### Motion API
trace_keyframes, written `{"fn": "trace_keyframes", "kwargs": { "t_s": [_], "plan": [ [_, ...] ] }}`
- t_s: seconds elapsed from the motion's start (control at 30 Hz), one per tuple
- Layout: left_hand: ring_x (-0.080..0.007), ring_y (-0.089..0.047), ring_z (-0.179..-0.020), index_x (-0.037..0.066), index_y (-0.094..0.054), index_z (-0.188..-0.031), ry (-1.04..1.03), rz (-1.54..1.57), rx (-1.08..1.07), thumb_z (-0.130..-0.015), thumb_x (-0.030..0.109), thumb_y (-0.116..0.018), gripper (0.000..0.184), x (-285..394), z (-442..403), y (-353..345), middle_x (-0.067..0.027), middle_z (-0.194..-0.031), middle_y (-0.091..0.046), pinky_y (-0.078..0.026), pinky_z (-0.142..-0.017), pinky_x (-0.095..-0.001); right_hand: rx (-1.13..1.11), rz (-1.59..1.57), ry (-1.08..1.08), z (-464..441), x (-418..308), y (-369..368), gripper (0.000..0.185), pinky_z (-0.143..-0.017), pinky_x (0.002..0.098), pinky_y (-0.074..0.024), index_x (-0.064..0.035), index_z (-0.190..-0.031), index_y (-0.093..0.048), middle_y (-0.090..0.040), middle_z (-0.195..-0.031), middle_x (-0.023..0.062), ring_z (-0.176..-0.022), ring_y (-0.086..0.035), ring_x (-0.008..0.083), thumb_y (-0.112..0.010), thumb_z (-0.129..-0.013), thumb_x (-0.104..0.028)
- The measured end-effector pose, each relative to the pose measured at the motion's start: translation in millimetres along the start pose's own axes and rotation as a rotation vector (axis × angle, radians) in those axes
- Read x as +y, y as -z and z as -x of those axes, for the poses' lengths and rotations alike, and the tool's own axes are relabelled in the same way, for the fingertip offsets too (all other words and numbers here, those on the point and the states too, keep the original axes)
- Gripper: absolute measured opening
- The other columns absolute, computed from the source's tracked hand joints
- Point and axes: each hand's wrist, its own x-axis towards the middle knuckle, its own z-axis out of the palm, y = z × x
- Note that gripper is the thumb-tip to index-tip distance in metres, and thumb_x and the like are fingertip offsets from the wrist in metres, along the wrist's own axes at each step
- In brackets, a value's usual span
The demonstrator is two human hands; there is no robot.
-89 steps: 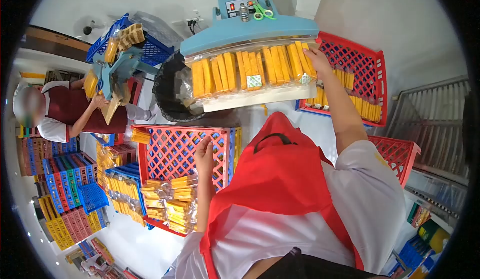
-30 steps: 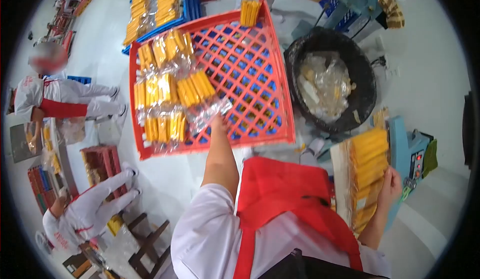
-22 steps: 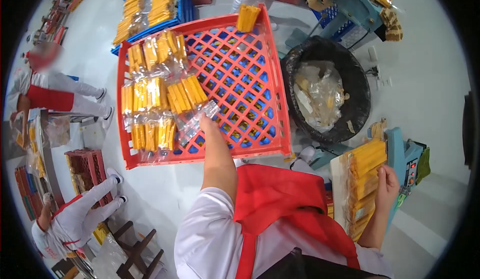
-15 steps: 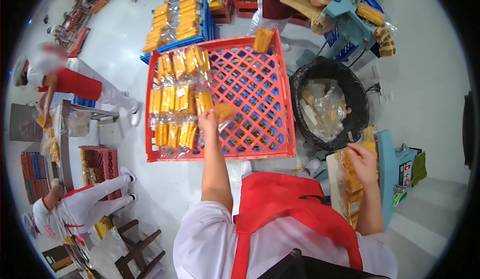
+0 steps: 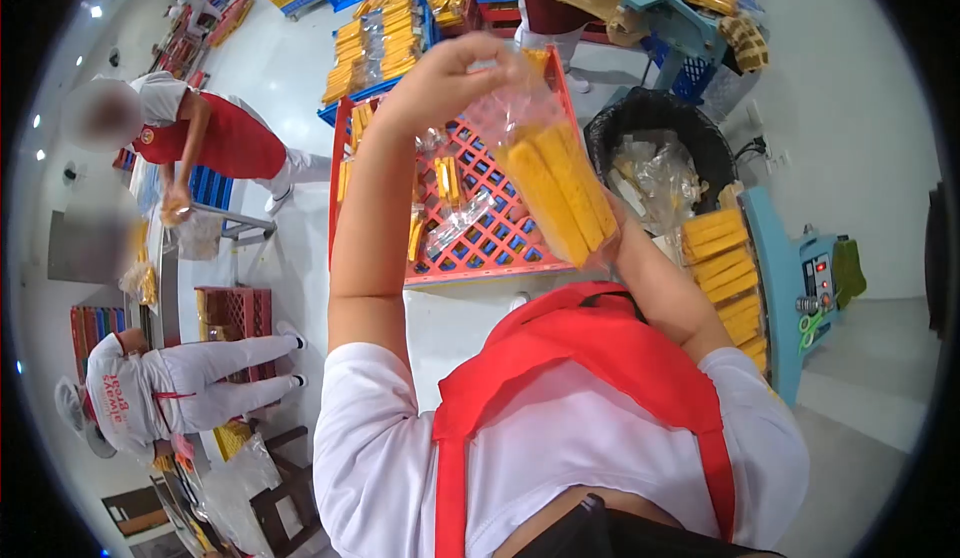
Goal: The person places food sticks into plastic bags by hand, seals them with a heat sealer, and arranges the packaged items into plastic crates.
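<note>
My left hand [image 5: 455, 78] is raised over the red crate [image 5: 480, 276], its fingers pinching the clear top of a plastic bag [image 5: 555, 193] of yellow sticks. The bag hangs tilted in front of my chest. Behind its lower part, my right hand [image 5: 612, 220] is mostly hidden, seemingly supporting the bag from the far side. In the crate lie more bagged yellow sticks [image 5: 447, 183], partly covered by my left forearm. To the right, a row of bagged sticks [image 5: 722, 268] rests along the blue sealing machine [image 5: 770, 293].
A black-lined bin [image 5: 655, 163] with plastic scraps stands beyond the crate. Green scissors [image 5: 808, 330] lie on the sealing machine. Co-workers stand at the left [image 5: 235, 138], lower left [image 5: 190, 383] and top. Another blue machine [image 5: 690, 18] and filled crates [image 5: 385, 43] are at the back.
My left hand has risen from the crate with a bag of sticks. My right hand has left the sealing machine and come to the bag. The view has shifted slightly.
</note>
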Motion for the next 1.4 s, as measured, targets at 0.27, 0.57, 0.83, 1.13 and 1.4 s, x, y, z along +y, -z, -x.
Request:
{"fn": "trace_keyframes", "kwargs": {
  "t_s": [0.27,0.57,0.83,1.13,1.4],
  "plan": [
    [-0.0191,-0.041,-0.103,0.002,-0.01,-0.131,0.216,0.516,0.542,-0.081,0.018,-0.05,0.067,39.4,9.8,-89.7,-0.0136,-0.118,-0.035,-0.033,-0.088,-0.0295,0.197,0.516,0.775,9.0,-29.5,-44.5,0.048,-0.092,0.0309,-0.0349,-0.0041,-0.126,-0.031,-0.041,-0.121,0.0098,-0.11,-0.043,0.019,-0.047,-0.084,-0.016],
    [-0.0207,-0.044,-0.107,0.006,-0.003,-0.13,-0.189,0.901,0.453,-0.066,0.0,-0.065,0.089,43.1,6.5,-142.8,-0.0112,-0.117,-0.039,-0.038,-0.088,-0.0327,0.367,0.723,0.863,46.9,-27.5,-50.9,0.048,-0.093,0.0298,-0.032,-0.0018,-0.128,-0.027,-0.038,-0.125,0.0102,-0.113,-0.04,0.0156,-0.039,-0.089,-0.027],
    [-0.0222,-0.049,-0.102,0.004,-0.017,-0.125,-0.592,0.355,0.376,-0.066,0.009,-0.069,0.079,49.0,9.7,-164.9,-0.0142,-0.113,-0.045,-0.041,-0.086,-0.0331,0.204,0.23,0.495,66.6,-29.7,-36.8,0.051,-0.085,0.0345,-0.04,-0.0083,-0.123,-0.037,-0.049,-0.116,0.0062,-0.103,-0.05,0.0176,-0.026,-0.088,-0.044],
    [-0.0231,-0.044,-0.108,0.003,-0.02,-0.128,-0.497,0.364,0.276,-0.062,0.02,-0.074,0.087,55.8,7.2,-151.0,-0.0124,-0.118,-0.041,-0.036,-0.09,-0.0316,0.101,0.556,0.597,85.5,-24.6,-35.9,0.055,-0.091,0.0321,-0.0344,-0.0037,-0.126,-0.03,-0.041,-0.124,0.0067,-0.109,-0.045,0.0179,-0.038,-0.086,-0.04],
    [-0.0211,-0.034,-0.116,0.002,-0.001,-0.132,-0.009,1.081,0.11,-0.069,0.011,-0.065,0.089,39.6,-15.8,-164.7,-0.0134,-0.129,-0.028,-0.031,-0.094,-0.0314,0.343,0.578,0.761,92.3,-22.5,-43.4,0.065,-0.091,0.0292,-0.0355,-0.0033,-0.129,-0.025,-0.042,-0.121,0.0087,-0.111,-0.041,0.0176,-0.055,-0.079,-0.032]
  ]
}}
